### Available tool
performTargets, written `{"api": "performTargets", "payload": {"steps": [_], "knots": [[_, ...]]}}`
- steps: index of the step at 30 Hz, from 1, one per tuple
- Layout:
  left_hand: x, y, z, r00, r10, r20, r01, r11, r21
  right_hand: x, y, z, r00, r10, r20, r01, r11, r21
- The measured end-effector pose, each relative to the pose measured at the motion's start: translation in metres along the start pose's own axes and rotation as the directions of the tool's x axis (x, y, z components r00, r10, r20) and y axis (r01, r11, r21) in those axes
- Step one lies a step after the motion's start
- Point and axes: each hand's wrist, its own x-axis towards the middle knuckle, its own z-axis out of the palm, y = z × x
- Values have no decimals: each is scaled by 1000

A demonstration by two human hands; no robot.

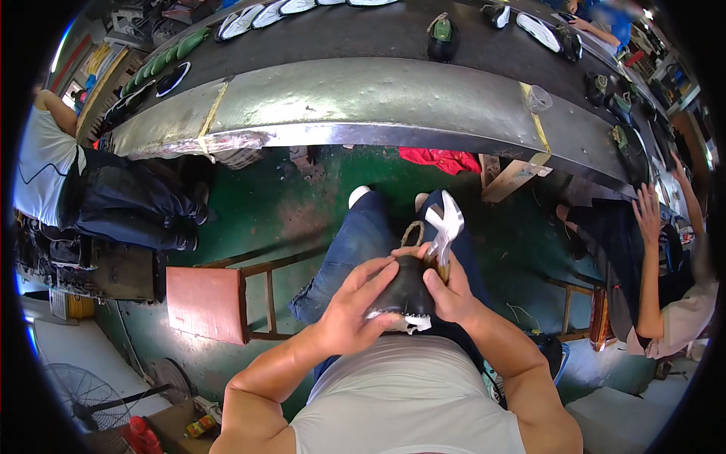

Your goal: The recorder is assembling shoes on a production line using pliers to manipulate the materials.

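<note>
Between my hands, above my lap, is a black shoe upper (409, 281), with ragged white lining at its edge nearest me. A loop of cord (412, 233) sticks out at its far end. My left hand (354, 309) wraps around the upper's left side, thumb near the white edge. On the other side, my right hand (451, 293) holds lasting pincers (446, 217) by the handle and rests against the upper. The silver head of the pincers points away from me; part of the handle is hidden by my fingers.
Ahead runs a bench with a broad metal edge (340, 102), carrying white soles (249, 21) and a dark shoe (443, 38). A stool with a pinkish seat (204, 304) is at left. Co-workers sit on both sides. A red cloth (440, 159) lies under the bench.
</note>
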Motion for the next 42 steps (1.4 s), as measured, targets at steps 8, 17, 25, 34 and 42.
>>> {"api": "performTargets", "payload": {"steps": [8,17,25,34,42], "knots": [[-14,20,20,983,-153,-97,166,975,148,9,-1,4,999,17,-28,-22,979,-205],[-23,-81,54,718,-684,-130,681,729,-73,1,63,-43,856,264,-444,-470,754,-458],[8,-111,44,783,-582,220,622,718,-313,-34,45,-42,660,598,-455,-746,592,-305],[-7,-125,87,699,-478,532,713,518,-472,-108,-5,-90,690,593,-415,-718,484,-501],[-8,-118,95,767,-464,443,564,817,-122,-62,-28,-71,840,537,-78,-291,324,-900]]}}
